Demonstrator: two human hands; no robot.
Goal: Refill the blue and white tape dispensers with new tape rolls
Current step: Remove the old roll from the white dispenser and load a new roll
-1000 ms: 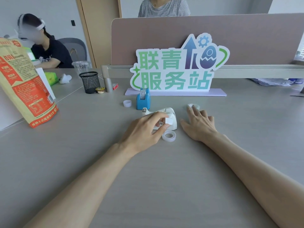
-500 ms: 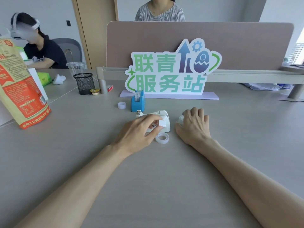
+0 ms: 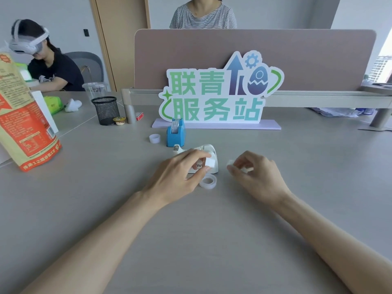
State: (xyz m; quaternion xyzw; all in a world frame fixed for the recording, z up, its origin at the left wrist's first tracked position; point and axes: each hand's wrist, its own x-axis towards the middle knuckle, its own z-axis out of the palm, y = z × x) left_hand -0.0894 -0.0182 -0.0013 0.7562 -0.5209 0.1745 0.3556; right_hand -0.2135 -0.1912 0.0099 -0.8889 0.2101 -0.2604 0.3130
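The white tape dispenser (image 3: 210, 150) lies on the grey desk, and my left hand (image 3: 182, 172) grips its near side with thumb and fingers. A clear tape roll (image 3: 207, 182) lies flat on the desk just below that hand's fingertips. To the right, my right hand (image 3: 255, 172) is lifted off the desk and pinches another pale tape roll (image 3: 231, 162), mostly hidden by the fingers. The blue tape dispenser (image 3: 175, 134) stands upright behind, with a roll in it. A small white empty core (image 3: 154, 138) stands to its left.
A green and blue sign (image 3: 216, 96) on a lilac base stands behind the dispensers. A black mesh cup (image 3: 105, 110) and an orange paper bag (image 3: 23, 122) are at the left. Two people are beyond the desk; a brown partition (image 3: 254, 58) rises at the back.
My right hand reached over the roll lying right of the white dispenser, closed on it and lifted it. My left hand stayed on the white dispenser. The camera tilted down slightly.
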